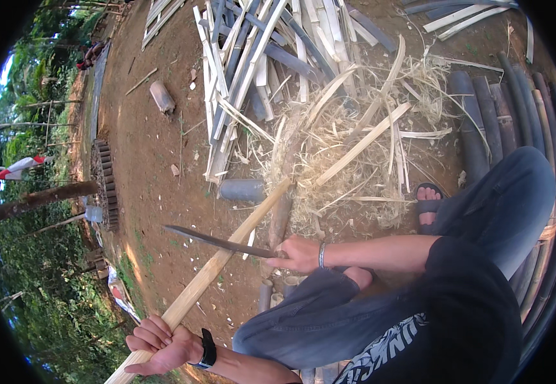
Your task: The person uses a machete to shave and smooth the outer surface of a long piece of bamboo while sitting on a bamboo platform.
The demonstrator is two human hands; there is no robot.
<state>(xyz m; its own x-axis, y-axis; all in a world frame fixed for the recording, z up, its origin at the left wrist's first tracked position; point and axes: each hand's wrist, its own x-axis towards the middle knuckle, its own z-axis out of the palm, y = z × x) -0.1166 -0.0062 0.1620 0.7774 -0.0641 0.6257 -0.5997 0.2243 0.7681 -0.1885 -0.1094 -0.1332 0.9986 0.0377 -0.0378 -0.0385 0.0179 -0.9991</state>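
A long pale bamboo strip (191, 291) slants from the lower left toward the middle of the head view. My left hand (159, 345), with a black watch at the wrist, is closed round its near end. In my right hand (300, 253) is the handle of a machete (211, 240), mostly hidden by the fingers. Its long dark blade lies across the strip around mid-length and points left. The strip's far end reaches a brown wooden pole (281, 214) beside the heap of shavings.
Curly bamboo shavings (355, 153) are heaped ahead, with a stack of split bamboo (252, 57) beyond. A short bamboo piece (243, 189) lies near the pole. Dark bamboo poles (489, 115) line the right side. My sandaled foot (428, 208) rests by the shavings.
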